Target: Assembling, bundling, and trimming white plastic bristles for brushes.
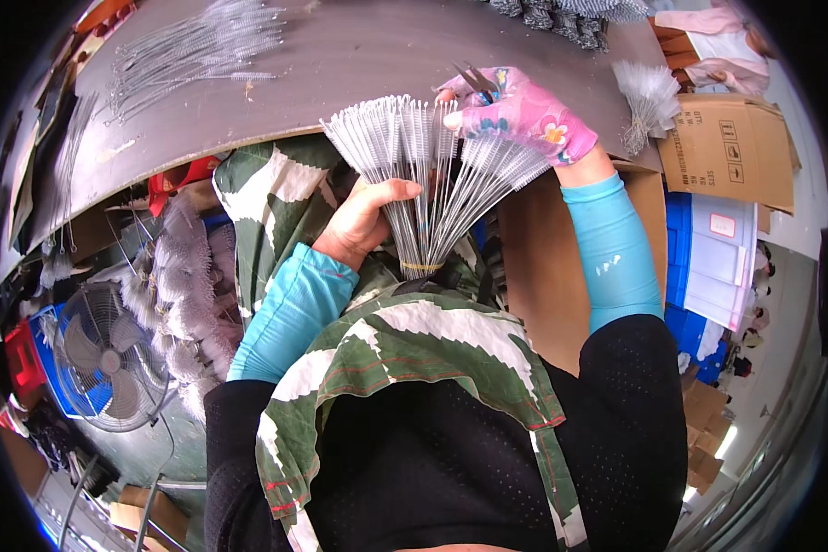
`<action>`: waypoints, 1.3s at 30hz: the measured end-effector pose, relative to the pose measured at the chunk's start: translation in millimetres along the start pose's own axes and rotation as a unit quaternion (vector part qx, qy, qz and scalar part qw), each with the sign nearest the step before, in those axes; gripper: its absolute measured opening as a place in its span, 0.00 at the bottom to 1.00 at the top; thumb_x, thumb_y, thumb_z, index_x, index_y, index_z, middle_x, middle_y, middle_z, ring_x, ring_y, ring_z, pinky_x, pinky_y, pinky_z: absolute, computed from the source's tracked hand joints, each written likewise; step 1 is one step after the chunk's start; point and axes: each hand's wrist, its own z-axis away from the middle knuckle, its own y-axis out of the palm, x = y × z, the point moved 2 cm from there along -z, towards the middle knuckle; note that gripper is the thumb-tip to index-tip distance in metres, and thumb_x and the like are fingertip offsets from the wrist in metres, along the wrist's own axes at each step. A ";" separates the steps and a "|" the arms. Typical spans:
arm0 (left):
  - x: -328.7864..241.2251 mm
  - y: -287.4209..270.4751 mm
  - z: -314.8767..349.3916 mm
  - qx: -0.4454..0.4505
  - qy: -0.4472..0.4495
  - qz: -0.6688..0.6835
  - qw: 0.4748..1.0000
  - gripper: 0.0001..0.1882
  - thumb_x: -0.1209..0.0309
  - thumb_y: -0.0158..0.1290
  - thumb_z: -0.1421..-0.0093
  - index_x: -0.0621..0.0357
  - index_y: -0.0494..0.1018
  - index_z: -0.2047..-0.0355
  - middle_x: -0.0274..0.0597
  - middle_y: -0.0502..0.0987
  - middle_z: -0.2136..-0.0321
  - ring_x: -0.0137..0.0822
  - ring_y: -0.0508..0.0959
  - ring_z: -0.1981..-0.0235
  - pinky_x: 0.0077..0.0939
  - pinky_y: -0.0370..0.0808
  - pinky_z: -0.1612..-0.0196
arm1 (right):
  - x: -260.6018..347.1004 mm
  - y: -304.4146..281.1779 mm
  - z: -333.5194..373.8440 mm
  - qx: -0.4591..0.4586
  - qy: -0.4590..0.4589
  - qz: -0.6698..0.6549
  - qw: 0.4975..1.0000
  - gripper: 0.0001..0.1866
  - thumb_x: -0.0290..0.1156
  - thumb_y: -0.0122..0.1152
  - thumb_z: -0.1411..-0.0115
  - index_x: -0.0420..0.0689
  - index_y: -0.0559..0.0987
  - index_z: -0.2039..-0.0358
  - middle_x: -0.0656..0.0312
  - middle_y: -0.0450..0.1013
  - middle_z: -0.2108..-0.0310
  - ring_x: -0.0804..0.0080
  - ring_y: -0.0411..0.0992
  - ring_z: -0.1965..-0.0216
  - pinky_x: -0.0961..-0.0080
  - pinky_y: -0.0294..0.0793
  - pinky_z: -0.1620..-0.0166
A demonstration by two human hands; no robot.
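Note:
A fanned-out bundle of thin wire cleaning brushes (386, 133) stands over my lap, bristled ends up. A yellowish band (419, 268) gathers the wire stems at the lower end. My bare left hand (363, 216) is closed round the left side of the bundle, thumb across the stems. My right hand (524, 115), in a pink flowered glove with bare fingertips, is at the bundle's upper right edge, fingertips by the brush tips. Dark-jawed pliers (475, 81) are held in that hand, jaws pointing up and left; their handles are mostly hidden.
Loose brushes (198, 51) lie on the grey table (331, 55). Another brush bundle (646, 103) is near a cardboard box (729, 152) at right. A fan (110, 359) and hanging brush bundles (184, 276) are at left. A person (718, 46) is at far right.

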 end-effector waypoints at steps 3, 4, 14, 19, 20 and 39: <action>-1.1 0.5 2.4 -0.007 -0.006 0.008 1.000 0.27 0.77 0.52 0.53 0.67 0.66 0.50 0.46 0.75 0.58 0.38 0.74 0.55 0.32 0.68 0.47 | -12.6 0.6 0.3 -0.009 -0.006 -0.037 0.999 0.17 0.30 0.65 0.50 0.39 0.77 0.60 0.68 0.73 0.71 0.82 0.71 0.68 0.82 0.70 0.65; -1.6 1.8 3.3 -0.003 -0.008 0.003 1.000 0.27 0.77 0.52 0.53 0.67 0.66 0.50 0.46 0.75 0.58 0.38 0.74 0.55 0.32 0.68 0.47 | -15.3 -1.1 2.3 -0.001 -0.004 -0.037 0.999 0.17 0.29 0.65 0.50 0.39 0.77 0.59 0.68 0.74 0.70 0.83 0.71 0.67 0.82 0.70 0.64; 0.4 1.3 3.7 -0.002 -0.020 0.010 1.000 0.28 0.78 0.52 0.53 0.68 0.65 0.49 0.47 0.74 0.57 0.40 0.74 0.55 0.34 0.70 0.47 | -23.0 -5.6 13.5 -0.027 -0.064 -0.036 0.997 0.16 0.34 0.60 0.47 0.40 0.77 0.58 0.63 0.74 0.61 0.77 0.70 0.56 0.77 0.67 0.52; -2.9 1.9 -4.4 0.030 -0.021 0.000 0.999 0.28 0.76 0.54 0.52 0.68 0.65 0.49 0.48 0.73 0.55 0.40 0.74 0.53 0.35 0.71 0.49 | -13.1 -11.9 15.4 -0.052 0.017 -0.058 0.997 0.14 0.28 0.61 0.48 0.40 0.76 0.60 0.65 0.74 0.65 0.78 0.71 0.60 0.79 0.70 0.56; -1.7 0.9 -0.2 0.015 -0.047 -0.018 0.999 0.28 0.74 0.55 0.52 0.67 0.65 0.48 0.48 0.73 0.55 0.40 0.74 0.53 0.36 0.71 0.49 | -9.7 -10.6 19.0 -0.047 0.019 -0.077 0.996 0.14 0.27 0.61 0.49 0.40 0.76 0.61 0.65 0.75 0.65 0.77 0.72 0.61 0.79 0.71 0.57; 1.9 2.2 -0.5 -0.013 0.019 -0.039 0.999 0.29 0.73 0.52 0.56 0.71 0.65 0.51 0.48 0.73 0.58 0.43 0.74 0.56 0.36 0.70 0.49 | -27.2 -0.7 11.2 -0.056 -0.080 -0.008 0.995 0.13 0.25 0.63 0.51 0.41 0.76 0.63 0.63 0.75 0.67 0.78 0.71 0.63 0.78 0.70 0.56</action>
